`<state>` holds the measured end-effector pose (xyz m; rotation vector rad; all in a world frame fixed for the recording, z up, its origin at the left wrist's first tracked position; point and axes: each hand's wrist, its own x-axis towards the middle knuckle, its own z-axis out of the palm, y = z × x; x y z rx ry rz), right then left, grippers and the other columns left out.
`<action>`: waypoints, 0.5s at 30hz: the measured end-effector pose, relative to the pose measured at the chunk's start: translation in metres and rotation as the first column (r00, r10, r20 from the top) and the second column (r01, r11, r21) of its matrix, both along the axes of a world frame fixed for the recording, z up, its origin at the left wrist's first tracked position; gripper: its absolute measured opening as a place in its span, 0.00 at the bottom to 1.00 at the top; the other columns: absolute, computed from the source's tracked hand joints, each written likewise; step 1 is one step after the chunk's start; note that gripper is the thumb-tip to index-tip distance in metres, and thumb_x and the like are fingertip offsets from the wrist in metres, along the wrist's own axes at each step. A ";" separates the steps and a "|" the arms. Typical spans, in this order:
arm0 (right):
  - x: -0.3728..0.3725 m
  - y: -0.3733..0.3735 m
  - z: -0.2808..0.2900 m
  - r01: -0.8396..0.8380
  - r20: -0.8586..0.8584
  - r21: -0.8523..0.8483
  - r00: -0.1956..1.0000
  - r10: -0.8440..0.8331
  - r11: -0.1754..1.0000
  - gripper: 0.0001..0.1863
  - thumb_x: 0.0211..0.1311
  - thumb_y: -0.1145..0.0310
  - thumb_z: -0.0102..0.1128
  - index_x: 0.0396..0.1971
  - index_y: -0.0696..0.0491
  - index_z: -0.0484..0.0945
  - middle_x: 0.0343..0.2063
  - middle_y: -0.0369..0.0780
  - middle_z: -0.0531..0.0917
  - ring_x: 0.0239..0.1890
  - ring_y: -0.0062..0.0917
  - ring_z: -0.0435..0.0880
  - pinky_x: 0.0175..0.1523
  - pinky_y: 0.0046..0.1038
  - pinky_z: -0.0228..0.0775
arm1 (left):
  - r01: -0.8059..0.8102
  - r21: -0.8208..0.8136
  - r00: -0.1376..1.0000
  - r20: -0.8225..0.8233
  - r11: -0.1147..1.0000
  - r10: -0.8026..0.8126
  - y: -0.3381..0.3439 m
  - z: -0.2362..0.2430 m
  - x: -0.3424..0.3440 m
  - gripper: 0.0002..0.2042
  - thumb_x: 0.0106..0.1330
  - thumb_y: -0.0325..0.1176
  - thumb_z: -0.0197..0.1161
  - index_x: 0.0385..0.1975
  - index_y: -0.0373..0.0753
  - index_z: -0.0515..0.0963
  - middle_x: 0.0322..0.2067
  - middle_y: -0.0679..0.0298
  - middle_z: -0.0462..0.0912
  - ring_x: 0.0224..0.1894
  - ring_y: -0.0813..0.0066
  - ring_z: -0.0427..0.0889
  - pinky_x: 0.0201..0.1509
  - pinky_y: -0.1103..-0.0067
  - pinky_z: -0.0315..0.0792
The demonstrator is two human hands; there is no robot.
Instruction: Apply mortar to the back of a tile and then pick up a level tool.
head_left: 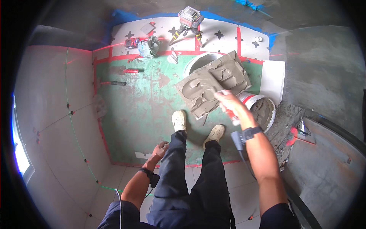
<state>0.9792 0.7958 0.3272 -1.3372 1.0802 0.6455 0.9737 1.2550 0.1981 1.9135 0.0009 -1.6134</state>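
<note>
My right hand [228, 101] grips a trowel with a red handle [232, 114], its blade in grey mortar [202, 99] spread over a tilted square slab. The slab lies partly across a white bucket [196, 61]; a second bucket [263, 112] holding mortar is just right of my hand. My left hand [161, 149] hangs low beside my left leg, fingers loosely bent and apart, with nothing visible in them. Both my feet in cream clogs [178, 120] stand on the green floor covering [137, 107].
At the back are a laser on a tripod [190, 19], a crumpled bag [148, 47] and red tools [131, 42]. Two hand tools [114, 83] lie left. A white board [271, 80] stands right, above a sloping grey panel [328, 149]. A tiled wall [53, 107] borders the left.
</note>
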 end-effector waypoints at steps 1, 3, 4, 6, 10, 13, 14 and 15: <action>0.009 0.019 0.002 0.018 0.060 0.041 0.998 -0.021 0.999 0.14 0.64 0.56 0.54 0.33 0.51 0.69 0.16 0.32 0.71 0.12 0.15 0.68 0.16 0.20 0.60 | 0.002 -0.002 1.000 0.007 1.000 -0.002 0.006 -0.004 -0.001 0.24 0.62 0.46 0.51 0.52 0.35 0.73 0.44 0.49 0.80 0.49 0.59 0.79 0.55 0.71 0.69; 0.021 0.042 -0.002 0.046 0.119 0.199 0.990 -0.070 0.979 0.14 0.63 0.54 0.56 0.31 0.50 0.69 0.16 0.31 0.71 0.12 0.14 0.68 0.16 0.19 0.60 | -0.017 -0.016 0.999 0.032 1.000 0.017 0.024 -0.010 -0.002 0.24 0.63 0.46 0.51 0.52 0.34 0.73 0.42 0.51 0.81 0.47 0.62 0.79 0.52 0.73 0.70; 0.018 0.047 0.005 0.043 0.104 0.204 0.992 -0.065 0.978 0.14 0.62 0.54 0.56 0.31 0.49 0.68 0.16 0.30 0.70 0.12 0.13 0.68 0.16 0.19 0.60 | -0.012 -0.025 1.000 0.023 1.000 0.012 0.019 -0.004 -0.003 0.24 0.63 0.46 0.51 0.52 0.34 0.73 0.42 0.51 0.81 0.47 0.62 0.79 0.52 0.73 0.70; 0.007 0.035 0.019 0.103 0.106 0.183 0.987 -0.124 0.978 0.13 0.61 0.54 0.57 0.31 0.48 0.70 0.15 0.29 0.70 0.12 0.13 0.68 0.16 0.18 0.60 | -0.071 0.008 0.997 -0.034 0.997 0.071 0.013 0.009 -0.004 0.24 0.63 0.45 0.51 0.51 0.33 0.73 0.40 0.53 0.82 0.44 0.64 0.80 0.50 0.74 0.70; -0.021 -0.044 0.017 0.582 0.035 0.011 0.812 -0.582 0.813 0.13 0.62 0.54 0.55 0.26 0.46 0.72 0.13 0.28 0.70 0.12 0.13 0.66 0.16 0.18 0.59 | -0.046 -0.020 0.999 -0.015 0.999 0.046 0.011 0.005 -0.008 0.23 0.64 0.44 0.50 0.50 0.33 0.74 0.41 0.52 0.81 0.45 0.65 0.80 0.51 0.73 0.70; -0.026 -0.057 0.017 0.604 0.034 0.032 0.795 -0.605 0.796 0.15 0.61 0.51 0.54 0.26 0.47 0.72 0.13 0.28 0.69 0.12 0.12 0.66 0.16 0.18 0.58 | -0.019 -0.020 0.999 0.051 1.000 0.020 0.018 0.000 -0.006 0.22 0.63 0.44 0.51 0.50 0.33 0.74 0.41 0.51 0.81 0.46 0.65 0.79 0.51 0.73 0.70; -0.032 -0.036 0.011 0.599 -0.040 0.050 0.801 -0.598 0.799 0.16 0.62 0.50 0.54 0.25 0.47 0.70 0.13 0.28 0.68 0.13 0.13 0.66 0.17 0.18 0.59 | -0.023 -0.006 0.998 0.050 1.000 0.024 0.028 0.002 -0.010 0.22 0.63 0.44 0.51 0.50 0.33 0.74 0.41 0.51 0.81 0.46 0.65 0.79 0.51 0.73 0.70; -0.031 -0.009 0.007 0.521 -0.068 0.193 0.852 -0.518 0.831 0.16 0.62 0.50 0.54 0.27 0.47 0.71 0.13 0.28 0.69 0.12 0.14 0.66 0.17 0.18 0.59 | -0.019 0.022 0.998 0.057 1.000 0.018 0.044 -0.003 -0.011 0.23 0.63 0.45 0.51 0.50 0.34 0.74 0.41 0.51 0.81 0.47 0.65 0.79 0.51 0.73 0.70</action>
